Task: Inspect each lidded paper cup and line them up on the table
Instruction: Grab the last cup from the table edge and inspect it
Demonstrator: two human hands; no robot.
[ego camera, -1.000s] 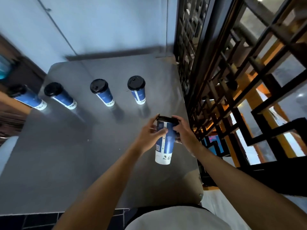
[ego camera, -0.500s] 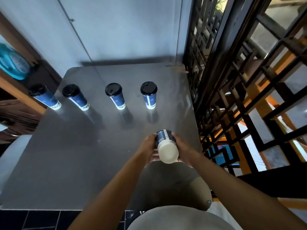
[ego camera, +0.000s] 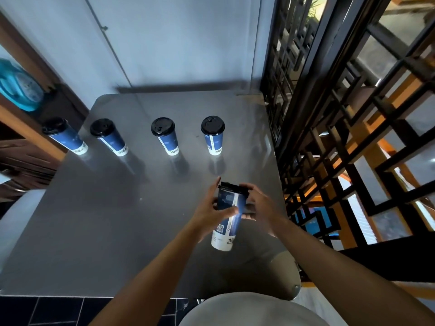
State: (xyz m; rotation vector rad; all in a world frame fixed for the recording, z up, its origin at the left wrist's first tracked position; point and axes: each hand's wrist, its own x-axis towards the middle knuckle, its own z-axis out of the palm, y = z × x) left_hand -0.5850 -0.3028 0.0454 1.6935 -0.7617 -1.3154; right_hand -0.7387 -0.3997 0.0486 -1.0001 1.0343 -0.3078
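Both hands' grip [ego camera: 231, 208] holds cup [ego camera: 227, 222] (lattice screen [ego camera: 329, 137] beside).

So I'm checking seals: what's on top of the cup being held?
A black lid caps the held cup, gripped between the left hand and right hand. The lid hides the cup's contents.

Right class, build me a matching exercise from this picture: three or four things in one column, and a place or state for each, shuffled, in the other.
Things:
1. held cup
2. rightmost standing cup
3. leftmost standing cup
4. left hand

Place or state:
A. at the table's left edge
B. lifted and tilted, between both hands
C. row's end nearest the lattice screen
D. gripping a cup's side

Pairs: 1-B, 2-C, 3-A, 4-D
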